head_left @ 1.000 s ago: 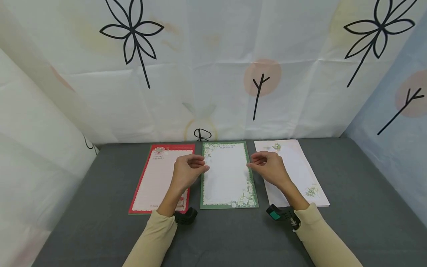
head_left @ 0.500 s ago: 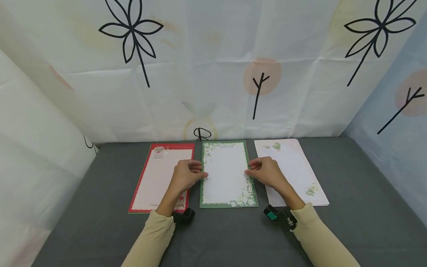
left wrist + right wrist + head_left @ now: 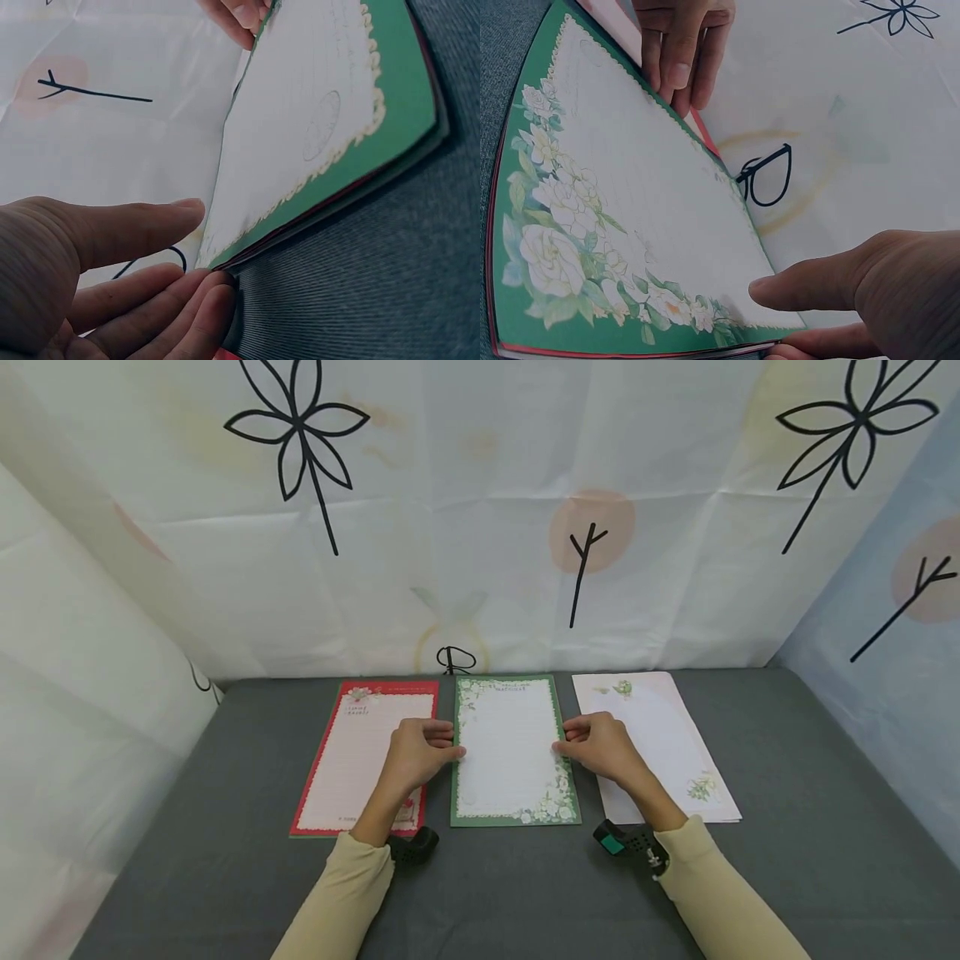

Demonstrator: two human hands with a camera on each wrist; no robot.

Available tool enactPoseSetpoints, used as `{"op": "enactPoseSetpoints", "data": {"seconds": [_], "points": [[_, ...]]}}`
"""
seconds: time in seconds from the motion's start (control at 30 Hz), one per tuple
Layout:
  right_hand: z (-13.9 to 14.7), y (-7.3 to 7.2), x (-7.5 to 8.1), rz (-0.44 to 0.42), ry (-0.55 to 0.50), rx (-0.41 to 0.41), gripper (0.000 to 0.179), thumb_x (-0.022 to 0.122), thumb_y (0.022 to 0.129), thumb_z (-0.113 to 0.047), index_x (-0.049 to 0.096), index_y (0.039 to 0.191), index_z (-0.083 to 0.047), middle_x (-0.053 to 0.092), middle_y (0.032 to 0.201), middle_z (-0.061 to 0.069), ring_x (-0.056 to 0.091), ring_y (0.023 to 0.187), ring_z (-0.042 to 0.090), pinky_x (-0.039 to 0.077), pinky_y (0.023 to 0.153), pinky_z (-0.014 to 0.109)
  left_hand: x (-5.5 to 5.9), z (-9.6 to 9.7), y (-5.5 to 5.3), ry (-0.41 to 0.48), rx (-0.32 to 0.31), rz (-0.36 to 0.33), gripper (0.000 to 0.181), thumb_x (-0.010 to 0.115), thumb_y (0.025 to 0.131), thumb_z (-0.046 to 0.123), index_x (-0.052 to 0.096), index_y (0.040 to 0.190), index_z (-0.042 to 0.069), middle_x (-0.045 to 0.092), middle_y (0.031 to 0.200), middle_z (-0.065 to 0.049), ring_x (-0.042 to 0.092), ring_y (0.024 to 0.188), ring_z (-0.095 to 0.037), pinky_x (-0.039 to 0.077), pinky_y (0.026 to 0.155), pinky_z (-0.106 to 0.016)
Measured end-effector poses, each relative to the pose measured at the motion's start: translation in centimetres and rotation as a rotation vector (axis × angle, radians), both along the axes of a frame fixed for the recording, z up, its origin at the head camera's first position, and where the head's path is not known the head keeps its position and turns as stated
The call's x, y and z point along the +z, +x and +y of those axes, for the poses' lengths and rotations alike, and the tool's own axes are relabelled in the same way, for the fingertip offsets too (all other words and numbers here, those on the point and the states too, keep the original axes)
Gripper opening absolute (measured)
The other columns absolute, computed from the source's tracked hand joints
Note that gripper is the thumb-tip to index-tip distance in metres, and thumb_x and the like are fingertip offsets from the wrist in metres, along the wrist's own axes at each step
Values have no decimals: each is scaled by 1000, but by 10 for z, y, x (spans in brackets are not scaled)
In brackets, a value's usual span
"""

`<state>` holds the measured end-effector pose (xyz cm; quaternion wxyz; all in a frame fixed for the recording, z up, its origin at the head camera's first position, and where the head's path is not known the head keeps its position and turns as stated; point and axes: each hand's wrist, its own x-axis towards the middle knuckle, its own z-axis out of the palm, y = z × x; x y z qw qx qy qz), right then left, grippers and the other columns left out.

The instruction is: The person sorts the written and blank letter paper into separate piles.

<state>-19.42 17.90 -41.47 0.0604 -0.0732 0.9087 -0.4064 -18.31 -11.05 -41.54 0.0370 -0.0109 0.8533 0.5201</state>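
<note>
In the middle of the table lies a stack of green-bordered letter paper [image 3: 510,752], lined, with white flowers at its lower right. My left hand [image 3: 420,753] is at its left edge; in the left wrist view the fingertips [image 3: 214,296] touch the stack's side and the thumb stands apart above the sheet. On the opposite edge, my right hand [image 3: 603,746] has fingers against the side, its thumb [image 3: 802,285] over the top sheet. Whether that thumb presses the paper I cannot tell. The stack lies flat between both hands.
Red-bordered letter paper [image 3: 352,768] lies to the left, partly under my left hand and forearm. White letter paper with green sprigs [image 3: 667,735] lies to the right, partly behind my right hand. A dark grey cloth [image 3: 510,893] covers the table; a printed white curtain [image 3: 480,552] rises behind.
Both hands came down and slightly toward the front, onto the side edges of the green-bordered letter paper. Over the last half second they have hardly moved.
</note>
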Motion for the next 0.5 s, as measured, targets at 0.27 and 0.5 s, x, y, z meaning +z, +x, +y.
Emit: {"op": "enactPoseSetpoints", "data": {"seconds": [0.27, 0.5], "points": [[2, 1, 4, 15, 13, 14, 39, 73, 94, -17, 68, 121, 9, 71, 107, 18, 68, 99, 34, 57, 75, 41, 6, 2, 5, -66, -31, 41, 34, 82, 85, 7, 73, 115, -6, 74, 108, -19, 72, 101, -31, 59, 82, -43], [2, 1, 4, 8, 41, 15, 39, 72, 95, -18, 68, 122, 10, 70, 105, 17, 67, 96, 32, 55, 72, 39, 7, 3, 5, -66, -34, 36, 36, 81, 85, 6, 72, 117, -7, 73, 110, -21, 72, 101, -32, 59, 82, -43]]}}
